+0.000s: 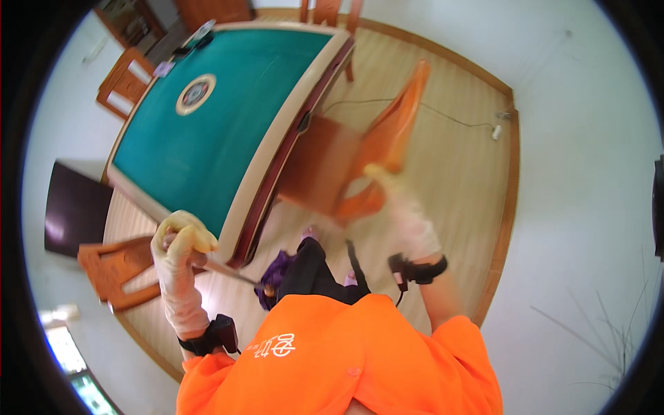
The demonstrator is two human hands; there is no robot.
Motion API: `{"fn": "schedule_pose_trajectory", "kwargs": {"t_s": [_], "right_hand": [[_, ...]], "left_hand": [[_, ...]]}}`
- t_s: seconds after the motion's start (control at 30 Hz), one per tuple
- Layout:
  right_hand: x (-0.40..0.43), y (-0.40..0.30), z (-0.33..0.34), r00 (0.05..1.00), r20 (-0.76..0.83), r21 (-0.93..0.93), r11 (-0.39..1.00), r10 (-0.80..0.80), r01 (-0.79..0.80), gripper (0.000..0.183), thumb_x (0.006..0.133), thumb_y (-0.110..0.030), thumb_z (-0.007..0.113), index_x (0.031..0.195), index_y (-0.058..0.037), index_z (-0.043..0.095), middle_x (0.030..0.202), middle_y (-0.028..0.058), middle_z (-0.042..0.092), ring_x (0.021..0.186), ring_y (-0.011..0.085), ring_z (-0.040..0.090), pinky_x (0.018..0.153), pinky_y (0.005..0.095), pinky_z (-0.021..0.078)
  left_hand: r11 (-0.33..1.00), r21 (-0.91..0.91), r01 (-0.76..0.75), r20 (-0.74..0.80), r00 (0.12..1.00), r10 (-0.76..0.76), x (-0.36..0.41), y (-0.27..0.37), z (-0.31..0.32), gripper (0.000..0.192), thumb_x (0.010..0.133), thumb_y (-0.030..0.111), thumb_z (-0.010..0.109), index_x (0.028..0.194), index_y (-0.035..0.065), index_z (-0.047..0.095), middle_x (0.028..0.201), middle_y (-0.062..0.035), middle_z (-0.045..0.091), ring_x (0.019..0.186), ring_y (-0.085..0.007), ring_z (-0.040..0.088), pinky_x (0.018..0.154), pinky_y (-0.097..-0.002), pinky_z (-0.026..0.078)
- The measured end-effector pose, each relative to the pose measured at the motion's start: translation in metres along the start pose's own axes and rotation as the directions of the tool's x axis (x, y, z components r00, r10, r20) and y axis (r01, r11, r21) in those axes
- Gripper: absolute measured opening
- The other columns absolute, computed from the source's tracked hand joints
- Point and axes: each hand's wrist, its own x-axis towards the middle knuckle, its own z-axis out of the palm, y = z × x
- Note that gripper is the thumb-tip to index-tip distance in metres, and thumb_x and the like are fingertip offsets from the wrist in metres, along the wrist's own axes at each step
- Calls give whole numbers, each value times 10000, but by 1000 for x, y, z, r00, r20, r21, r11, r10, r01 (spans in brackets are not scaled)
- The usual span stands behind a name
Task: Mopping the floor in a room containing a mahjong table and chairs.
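In yellowish-white gloves, my left hand (181, 244) is closed around the rod-like handle (233, 272) of a tool, left of my body. The handle slants down toward a bunched purple cloth (277, 267) beside my legs; whether they are joined cannot be told. My right hand (402, 207), gloved and motion-blurred, is at the backrest of an orange-brown wooden chair (321, 161) and seems to hold its edge. That chair is blurred too and tilted, with its seat beside the long edge of a green-topped mahjong table (228, 109).
More wooden chairs stand at the table's lower-left corner (122, 270), far left (122, 83) and far end (329, 10). A cable (456, 120) with a white plug or adapter (497, 132) lies on the floor by the right wall. A dark screen (78, 210) is at left.
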Motion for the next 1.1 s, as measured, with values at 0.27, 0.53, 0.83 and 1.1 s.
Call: {"fn": "schedule_pose_trajectory", "kwargs": {"t_s": [0.27,0.53,0.83,1.1], "right_hand": [[-83,111,-18,905,211,-212,921,370,-328,358,884,-337,545,1162,-112,571,1070,44,579,1016,153,534,892,287,416],[-207,251,277,286,935,-280,934,211,224,521,688,-247,689,1158,-120,502,1163,146,522,1137,293,463,939,343,376],[-302,304,399,-403,891,163,679,210,716,228,698,-306,609,792,-111,684,770,129,666,770,312,651,663,423,511],[-171,466,327,305,938,-345,357,164,868,139,717,-166,577,732,-76,681,715,182,639,711,332,645,609,447,507]], "left_hand": [[970,-23,-243,-163,958,236,-138,14,-54,234,756,173,531,573,28,517,530,-66,493,402,-139,420,387,-262,328],[907,50,-418,125,904,409,-203,17,-69,354,855,253,543,600,11,577,507,-81,570,370,-164,520,350,-281,414],[872,372,318,-896,367,249,-438,14,-151,303,881,237,468,798,-12,619,857,-163,618,769,-278,586,681,-337,518],[690,-86,719,-764,397,-509,-420,-171,-186,370,853,330,599,916,-33,628,689,-54,631,454,-124,521,416,-258,412]]}}
